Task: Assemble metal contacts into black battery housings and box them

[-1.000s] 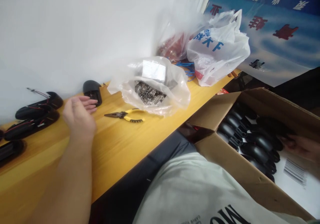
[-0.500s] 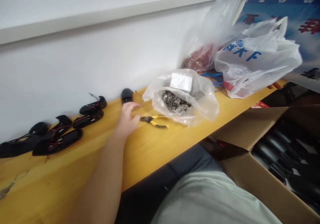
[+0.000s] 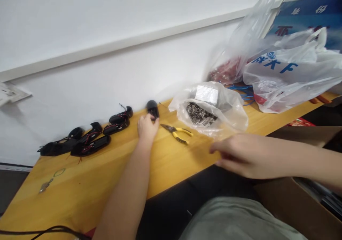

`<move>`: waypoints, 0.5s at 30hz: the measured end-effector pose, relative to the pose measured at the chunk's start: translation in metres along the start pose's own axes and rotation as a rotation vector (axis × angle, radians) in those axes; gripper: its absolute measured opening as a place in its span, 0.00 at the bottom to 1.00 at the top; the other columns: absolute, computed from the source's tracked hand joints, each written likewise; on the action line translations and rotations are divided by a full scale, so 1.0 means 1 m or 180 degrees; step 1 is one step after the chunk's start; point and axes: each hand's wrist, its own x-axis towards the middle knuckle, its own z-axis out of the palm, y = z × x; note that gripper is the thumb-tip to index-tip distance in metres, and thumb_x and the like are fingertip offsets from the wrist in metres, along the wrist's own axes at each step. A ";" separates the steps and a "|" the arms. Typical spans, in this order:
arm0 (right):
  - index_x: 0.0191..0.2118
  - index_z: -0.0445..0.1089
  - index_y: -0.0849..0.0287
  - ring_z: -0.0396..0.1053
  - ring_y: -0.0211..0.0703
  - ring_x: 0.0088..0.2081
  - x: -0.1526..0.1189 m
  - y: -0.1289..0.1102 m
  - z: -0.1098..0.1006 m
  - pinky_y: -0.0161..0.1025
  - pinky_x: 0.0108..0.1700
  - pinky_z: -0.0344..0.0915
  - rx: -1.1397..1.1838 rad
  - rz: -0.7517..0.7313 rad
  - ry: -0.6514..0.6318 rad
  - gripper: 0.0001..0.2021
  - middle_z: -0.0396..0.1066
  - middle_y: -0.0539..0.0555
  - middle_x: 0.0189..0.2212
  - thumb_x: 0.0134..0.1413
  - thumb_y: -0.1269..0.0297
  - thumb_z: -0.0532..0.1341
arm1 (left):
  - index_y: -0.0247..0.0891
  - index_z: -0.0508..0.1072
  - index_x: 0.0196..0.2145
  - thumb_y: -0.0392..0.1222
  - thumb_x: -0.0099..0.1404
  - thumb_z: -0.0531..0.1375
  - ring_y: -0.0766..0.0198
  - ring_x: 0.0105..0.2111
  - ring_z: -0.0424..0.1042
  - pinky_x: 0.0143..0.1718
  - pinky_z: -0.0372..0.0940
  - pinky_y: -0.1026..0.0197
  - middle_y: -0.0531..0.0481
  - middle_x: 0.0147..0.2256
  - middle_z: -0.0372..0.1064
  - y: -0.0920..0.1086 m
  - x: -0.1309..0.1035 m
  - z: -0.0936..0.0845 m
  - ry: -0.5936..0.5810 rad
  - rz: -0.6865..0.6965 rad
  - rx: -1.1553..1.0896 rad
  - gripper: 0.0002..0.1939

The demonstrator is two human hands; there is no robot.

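My left hand (image 3: pixel 147 127) reaches across the tabletop with its fingers closed on the near end of a black rounded plastic casing (image 3: pixel 152 108) by the wall. Just right of that hand lie long-nose pliers (image 3: pixel 177 132) with yellow-and-black handles, jaws pointing left. Over the table's front edge hangs my right hand (image 3: pixel 235 155), fingers bent and thumb apart, holding nothing. The nearest thing to it is a clear plastic bag (image 3: pixel 232 120), open at the top, with a heap of small metal parts (image 3: pixel 199 114) inside.
Several black casings with thin wires (image 3: pixel 91 145) lie along the wall on the left. A keyring (image 3: pixel 46 185) is near the left end. At the back right stand a white carrier bag (image 3: pixel 288 83) and a bag of reddish parts (image 3: pixel 227 69). Below the edge is a cardboard box (image 3: pixel 291 200).
My right hand has come into view from the right. My left hand has closed on the casing's near end. The camera view has swung left, showing more of the table's left end.
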 end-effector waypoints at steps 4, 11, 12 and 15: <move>0.39 0.76 0.59 0.69 0.40 0.28 0.091 -0.025 0.048 0.37 0.32 0.58 -0.0093 -0.0520 -0.0423 0.05 0.77 0.53 0.29 0.63 0.72 0.62 | 0.40 0.75 0.40 0.49 0.65 0.66 0.49 0.45 0.74 0.59 0.69 0.43 0.40 0.44 0.68 -0.010 0.000 -0.012 0.0044 0.0089 -0.0411 0.11; 0.43 0.73 0.62 0.68 0.40 0.26 0.178 -0.016 0.079 0.37 0.32 0.59 0.0504 -0.0218 0.0933 0.07 0.76 0.53 0.29 0.63 0.69 0.59 | 0.41 0.66 0.38 0.57 0.78 0.46 0.59 0.34 0.73 0.41 0.72 0.56 0.47 0.34 0.70 0.004 -0.007 -0.051 0.0883 -0.0152 -0.1335 0.20; 0.46 0.72 0.62 0.67 0.40 0.26 0.184 -0.008 0.080 0.37 0.32 0.59 0.0604 -0.0166 0.1106 0.08 0.75 0.52 0.29 0.64 0.69 0.58 | 0.41 0.65 0.38 0.59 0.79 0.41 0.60 0.31 0.72 0.36 0.71 0.58 0.48 0.33 0.70 0.009 -0.010 -0.055 0.0981 -0.0261 -0.1489 0.24; 0.51 0.68 0.60 0.63 0.39 0.23 0.190 0.010 0.083 0.36 0.26 0.56 0.1175 0.0088 0.1649 0.11 0.69 0.48 0.23 0.68 0.63 0.59 | 0.39 0.65 0.34 0.61 0.77 0.48 0.65 0.21 0.66 0.23 0.63 0.63 0.52 0.25 0.66 0.029 -0.019 -0.062 0.0973 -0.0661 -0.2989 0.24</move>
